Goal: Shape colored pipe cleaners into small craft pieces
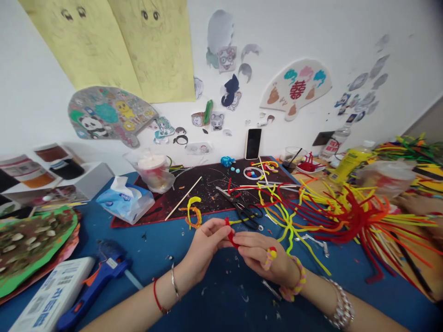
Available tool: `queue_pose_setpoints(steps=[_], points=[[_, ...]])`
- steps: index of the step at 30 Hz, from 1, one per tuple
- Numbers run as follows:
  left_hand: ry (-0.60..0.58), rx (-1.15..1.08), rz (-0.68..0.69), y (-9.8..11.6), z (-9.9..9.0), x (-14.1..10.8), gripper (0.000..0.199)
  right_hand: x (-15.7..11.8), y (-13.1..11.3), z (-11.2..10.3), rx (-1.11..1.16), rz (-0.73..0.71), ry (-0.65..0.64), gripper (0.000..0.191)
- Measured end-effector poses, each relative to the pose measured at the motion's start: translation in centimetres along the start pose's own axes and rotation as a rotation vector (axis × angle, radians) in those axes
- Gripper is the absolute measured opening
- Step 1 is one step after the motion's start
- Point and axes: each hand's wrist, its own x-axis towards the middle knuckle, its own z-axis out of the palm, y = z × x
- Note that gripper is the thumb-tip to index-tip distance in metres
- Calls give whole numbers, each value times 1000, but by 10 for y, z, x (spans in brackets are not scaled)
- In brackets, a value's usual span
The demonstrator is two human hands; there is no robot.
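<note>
Between my two hands is a short red pipe cleaner (230,234), bent and partly covered by the fingers. My left hand (206,244) pinches its upper end between thumb and forefinger. With its fingers closed, my right hand (265,256) grips the lower part from the other side; a pink and yellow pipe cleaner ring (271,256) sits on one finger. Just beyond the hands, black-handled scissors (240,206) lie on the dark mat. A curled yellow and orange pipe cleaner piece (194,213) lies past my left hand.
A large bunch of red, orange and yellow pipe cleaners (360,212) spreads over the right side. At left are a blue glue gun (107,272), a white box (51,295) and a tissue pack (125,200). A phone (253,144) leans against the wall, near a bagged cup (152,168).
</note>
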Motion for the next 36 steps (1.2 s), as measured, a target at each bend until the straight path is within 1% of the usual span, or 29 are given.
queue_pose_setpoints(steps=[5, 13, 16, 18, 21, 23, 26, 30, 36], points=[[38, 58, 1, 4, 3, 0, 16, 4, -3, -4, 44, -43, -20, 24], [11, 92, 14, 7, 2, 2, 10, 6, -5, -8, 50, -81, -41, 25], [-38, 204, -10, 14, -1, 5, 7, 3, -4, -7, 36, -78, -41, 26], [-78, 304, -29, 20, -3, 8, 9, 2, -3, -7, 21, -70, -33, 25], [-117, 469, 1, 29, -4, 10, 14, 1, -2, -6, -12, -57, -18, 20], [-142, 540, 13, 32, -5, 12, 15, 0, -2, -5, -40, -49, -18, 18], [-165, 528, -16, 31, -6, 14, 20, -2, -3, -5, -83, -33, -33, 16], [-160, 474, -57, 27, -10, 16, 23, -3, -3, -5, -88, -39, -53, 16], [-164, 495, -21, 28, -14, 18, 21, 1, -2, -8, -50, -63, -71, 18]])
